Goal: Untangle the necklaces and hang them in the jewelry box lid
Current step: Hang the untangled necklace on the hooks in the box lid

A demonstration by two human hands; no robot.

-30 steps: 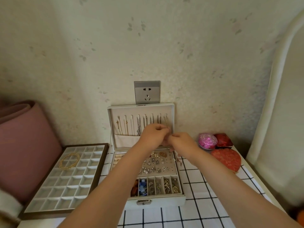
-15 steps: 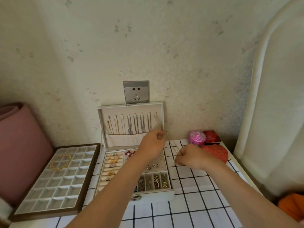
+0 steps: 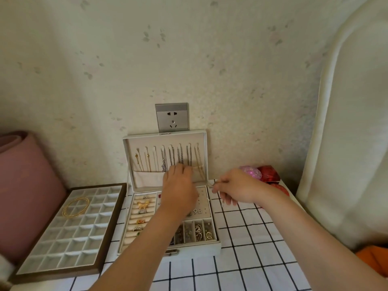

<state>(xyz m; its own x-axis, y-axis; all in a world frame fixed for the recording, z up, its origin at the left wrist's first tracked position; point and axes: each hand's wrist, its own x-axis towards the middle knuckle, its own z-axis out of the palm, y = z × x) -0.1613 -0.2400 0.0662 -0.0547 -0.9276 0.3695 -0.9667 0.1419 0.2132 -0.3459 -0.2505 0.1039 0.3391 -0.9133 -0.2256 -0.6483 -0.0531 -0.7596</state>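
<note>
On the checked cloth (image 3: 247, 238) the open jewelry box (image 3: 195, 247) lies beneath the left hand (image 3: 179, 190), whose grip faces away and cannot be read; just beside it the right hand (image 3: 237, 189) pinches a thin chain (image 3: 217, 189). Behind, necklaces (image 3: 168, 158) hang in the upright lid (image 3: 202, 141); a wall socket (image 3: 171, 117) sits above.

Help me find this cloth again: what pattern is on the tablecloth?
White with a black grid, seen in the head view.
</note>
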